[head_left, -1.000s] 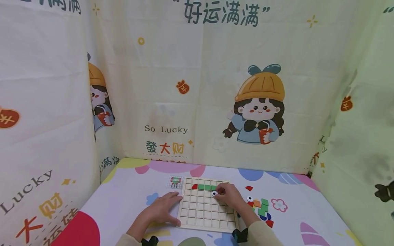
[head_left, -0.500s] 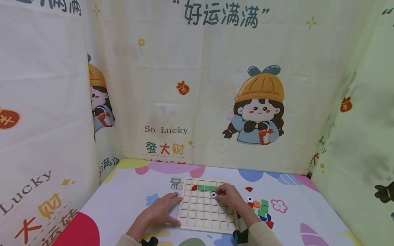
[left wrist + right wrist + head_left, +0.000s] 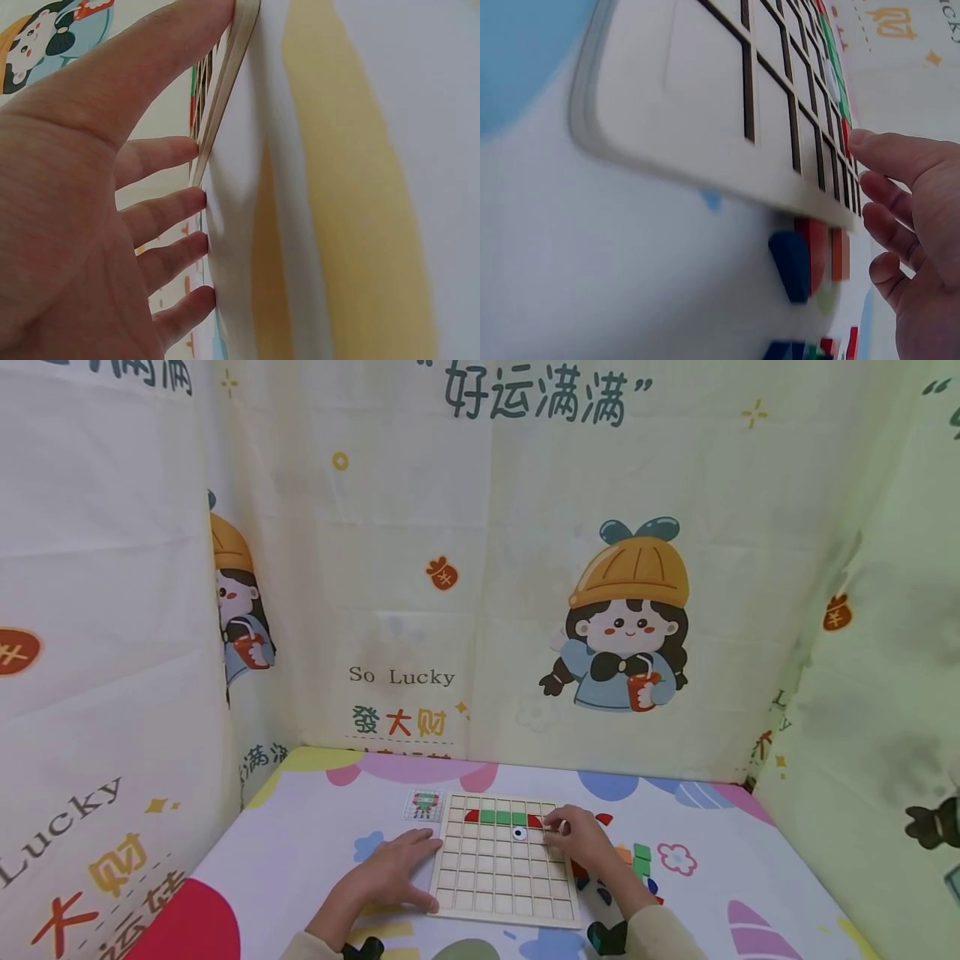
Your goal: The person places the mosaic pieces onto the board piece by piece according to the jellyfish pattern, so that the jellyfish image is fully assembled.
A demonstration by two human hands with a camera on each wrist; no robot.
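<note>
A wooden grid board [image 3: 495,889] lies on the table. In its upper part is a row of three green squares [image 3: 503,817] between a red rounded piece [image 3: 472,816] on the left and another red piece [image 3: 534,820] on the right. A white eye piece [image 3: 519,833] sits just below the row. My left hand [image 3: 397,868] rests spread along the board's left edge, its thumb at the near corner. The right hand [image 3: 583,839] hovers by the board's upper right, fingertips beside the right red piece. No piece shows between its thumb [image 3: 889,154] and loosely bent fingers.
Left of the board lies a small picture card [image 3: 424,806] with a robot figure. Loose pieces lie right of the board, including green squares [image 3: 641,858], a red piece [image 3: 603,819] and a dark blue piece [image 3: 790,264]; my right arm partly covers them.
My right hand has moved to the right, off the end of the row. The red piece at that end now shows, where fingers were before. The left hand stays in place.
</note>
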